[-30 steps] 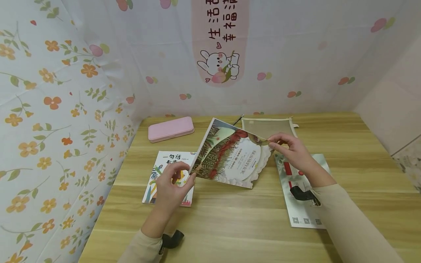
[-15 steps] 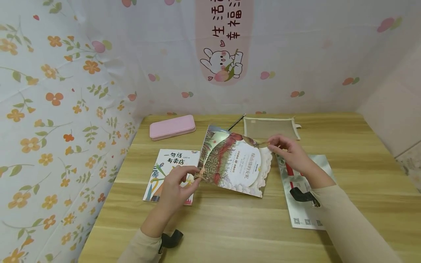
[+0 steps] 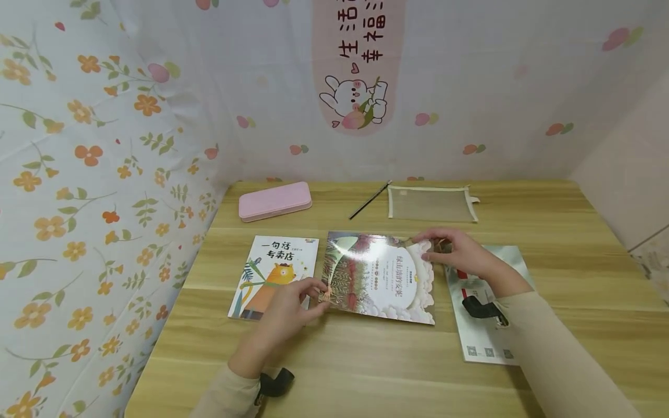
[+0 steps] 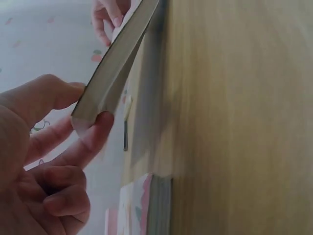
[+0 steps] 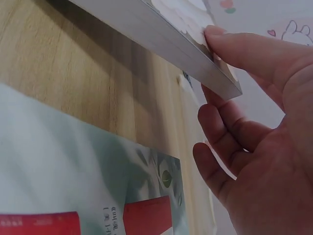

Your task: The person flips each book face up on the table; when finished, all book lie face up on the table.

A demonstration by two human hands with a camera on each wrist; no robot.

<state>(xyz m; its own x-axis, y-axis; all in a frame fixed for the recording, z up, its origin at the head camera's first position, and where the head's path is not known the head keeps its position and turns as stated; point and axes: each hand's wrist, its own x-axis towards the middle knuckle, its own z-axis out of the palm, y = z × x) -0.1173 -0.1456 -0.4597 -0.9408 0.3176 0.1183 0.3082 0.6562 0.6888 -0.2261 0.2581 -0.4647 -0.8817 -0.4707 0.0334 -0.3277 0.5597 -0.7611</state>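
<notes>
A book with a leafy, white-clouded cover (image 3: 360, 273) is held between both hands above the middle of the table. My left hand (image 3: 290, 310) pinches its left edge; in the left wrist view the thumb lies on one face and fingers on the other, around the page edges (image 4: 117, 63). At the far right corner my right hand (image 3: 457, 255) grips it, thumb (image 5: 234, 46) on the cover and fingers beneath. The right wrist view shows a gap with shadow between the book's edge (image 5: 166, 54) and the tabletop.
A white picture book with a bear (image 3: 277, 270) lies left, partly behind the left hand. A pale green book (image 3: 486, 337) lies under the right forearm. Along the back are a pink pencil case (image 3: 275, 201), a dark pencil (image 3: 369, 201) and a mesh pouch (image 3: 431, 204).
The book has come down towards the table and turned straighter and flatter, both hands still gripping it. The pencil, partly covered before, now shows whole.
</notes>
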